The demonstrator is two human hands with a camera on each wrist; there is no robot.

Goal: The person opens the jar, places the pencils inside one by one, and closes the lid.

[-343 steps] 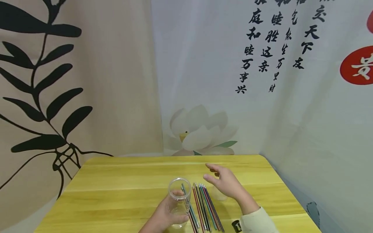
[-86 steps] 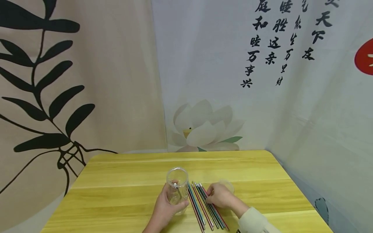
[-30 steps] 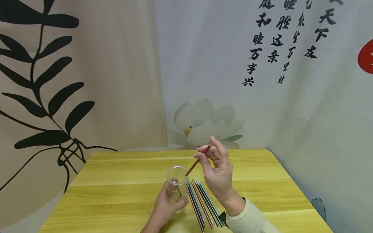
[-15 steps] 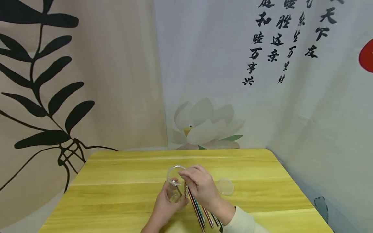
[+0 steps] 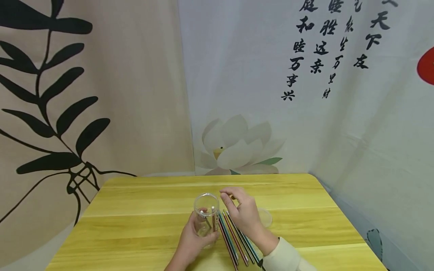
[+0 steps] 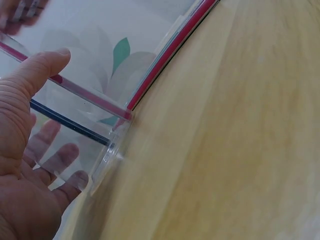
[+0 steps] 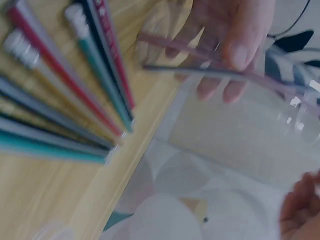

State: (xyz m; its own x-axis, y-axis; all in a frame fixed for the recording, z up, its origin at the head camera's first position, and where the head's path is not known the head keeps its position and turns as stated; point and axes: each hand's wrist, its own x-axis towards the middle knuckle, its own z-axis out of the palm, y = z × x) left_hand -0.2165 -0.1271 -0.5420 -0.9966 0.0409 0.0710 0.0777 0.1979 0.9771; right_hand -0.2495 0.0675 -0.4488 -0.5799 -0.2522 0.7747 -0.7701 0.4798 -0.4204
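Observation:
My left hand (image 5: 191, 239) grips a clear cylindrical jar (image 5: 207, 222), thumb on one side and fingers round the other. Two pencils stand leaning inside it: a red pencil (image 6: 92, 98) and a dark pencil (image 6: 70, 122). Just right of the jar's mouth is my right hand (image 5: 245, 214), fingers loosely bent and holding nothing; its fingers also show at the edge of the right wrist view. Below it, several pencils (image 5: 235, 239) in red, teal, dark and yellowish colours lie side by side on the table, partly covered by the right hand and forearm.
A round clear lid (image 5: 266, 217) lies on the table behind the right hand. A small black object (image 5: 260, 262) sits by the right sleeve, mostly hidden. The yellow wood table (image 5: 145, 210) ends at a printed curtain (image 5: 145, 94).
My right hand has lifted a red pencil from the row, lowered it into the jar and let go, then drawn back to the right. The left hand keeps its hold on the jar.

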